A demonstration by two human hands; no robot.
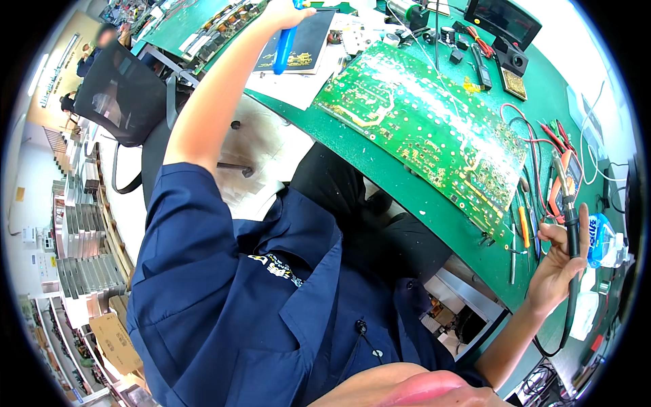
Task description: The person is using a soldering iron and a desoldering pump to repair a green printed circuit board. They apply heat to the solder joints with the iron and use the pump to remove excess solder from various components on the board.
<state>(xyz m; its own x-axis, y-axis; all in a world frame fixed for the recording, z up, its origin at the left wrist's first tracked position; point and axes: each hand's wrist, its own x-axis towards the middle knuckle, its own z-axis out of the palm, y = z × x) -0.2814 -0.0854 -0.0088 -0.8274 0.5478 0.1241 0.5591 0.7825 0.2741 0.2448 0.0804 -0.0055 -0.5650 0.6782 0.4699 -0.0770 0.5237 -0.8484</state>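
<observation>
There are two hands, and each one holds one thing. The left hand (288,12) has its fingers around one blue tube tool (285,51), though the top of this grip is cut off. The right hand (557,261) grips one black-handled soldering iron (574,234), its metal end pointing up and away from the body. One big green circuit board (427,132) lies between the two grips, touching neither: right of and nearer the body than the left one, left of and farther away than the right one. One black notebook (308,44) shows behind the blue tube; I cannot tell if they touch. Just left of the right grip is one orange-handled tool (523,227); just right is one bottle (599,241). A bare strip of green table (485,264) runs between the board and the table's near edge, leaving some room left of the right grip.
</observation>
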